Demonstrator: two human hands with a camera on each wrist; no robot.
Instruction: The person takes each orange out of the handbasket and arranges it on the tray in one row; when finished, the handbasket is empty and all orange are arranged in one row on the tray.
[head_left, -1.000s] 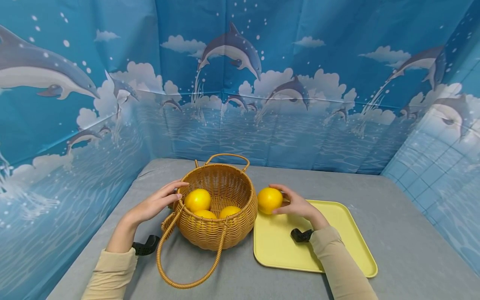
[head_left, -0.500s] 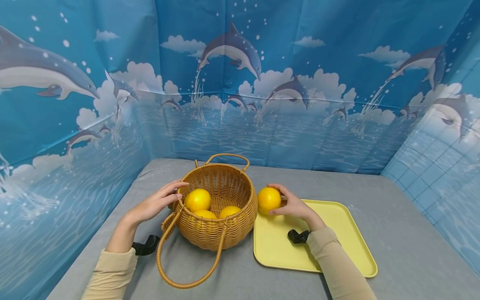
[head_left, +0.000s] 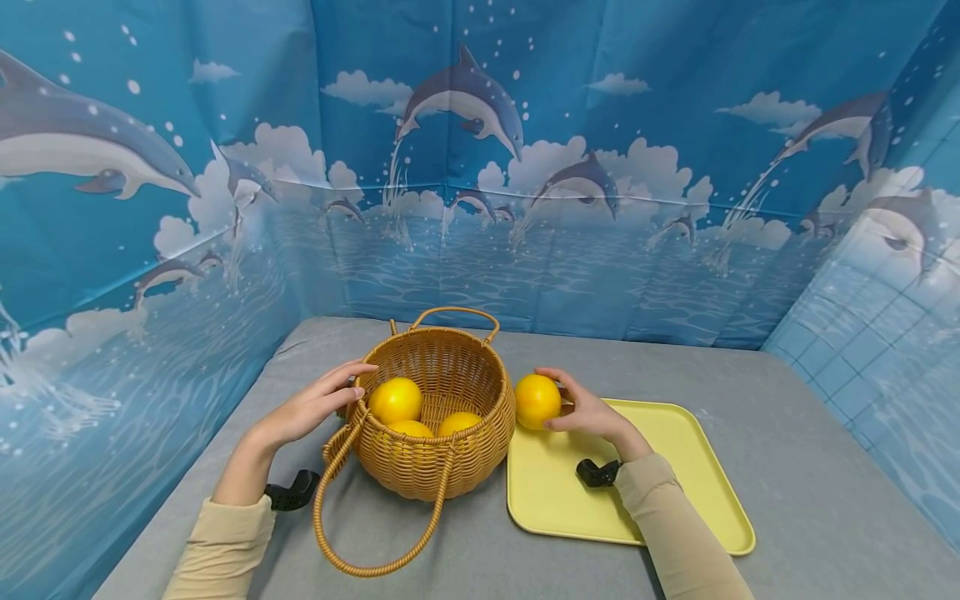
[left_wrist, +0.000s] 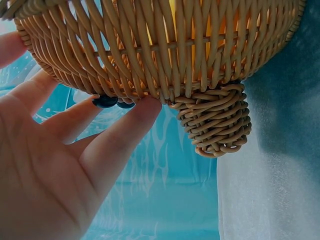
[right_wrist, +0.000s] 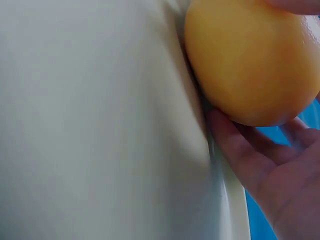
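My right hand (head_left: pixel 588 410) holds a round yellow orange (head_left: pixel 537 402) between thumb and fingers. That orange sits low at the tray's far left corner, close beside the basket; in the right wrist view the orange (right_wrist: pixel 250 60) is near the pale tray surface. A brown wicker basket (head_left: pixel 427 467) stands to its left with several oranges (head_left: pixel 396 400) inside. On the basket's left rim rests my left hand (head_left: pixel 307 408), fingers mostly straight. The left wrist view shows its fingertips (left_wrist: pixel 147 107) touching the woven side, next to a small wicker knob (left_wrist: pixel 215 120).
The yellow tray (head_left: pixel 570 504) lies right of the basket on a grey cloth-covered table (head_left: pixel 810 467). One basket handle (head_left: pixel 375 572) hangs down in front; the other (head_left: pixel 457 310) stands up behind. A blue dolphin-print curtain (head_left: pixel 525 275) encloses the back and sides.
My right hand has shifted very slightly left with the orange between its fingers. The left hand and the basket have stayed in place.
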